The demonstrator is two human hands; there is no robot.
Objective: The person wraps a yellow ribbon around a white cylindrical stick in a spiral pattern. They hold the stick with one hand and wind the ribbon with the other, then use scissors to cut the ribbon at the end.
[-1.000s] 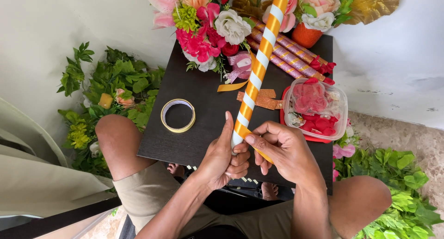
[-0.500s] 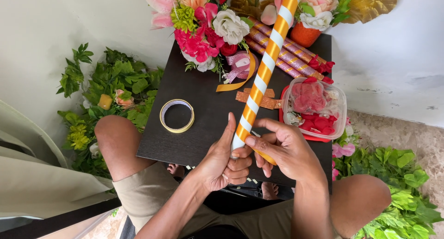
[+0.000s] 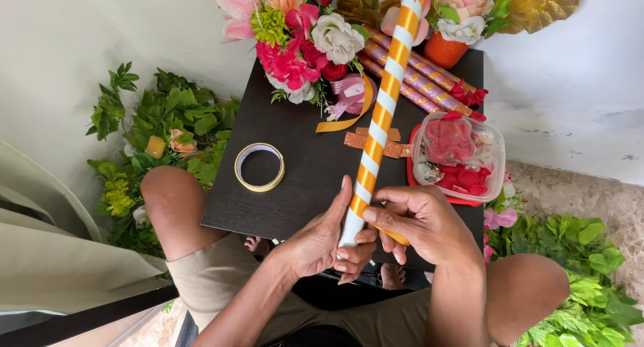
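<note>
Your left hand (image 3: 322, 243) still grips the striped stick (image 3: 380, 115); the right hand (image 3: 419, 219) fingers have pinched orange ribbon (image 3: 396, 237) lower, extending the wrap.

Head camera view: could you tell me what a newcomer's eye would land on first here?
The orange-and-white striped stick, running up the middle of the dark table, with the left hand gripping its lower end and the right hand beside it. Next, the bright flower bunch at the table's far edge.
</note>
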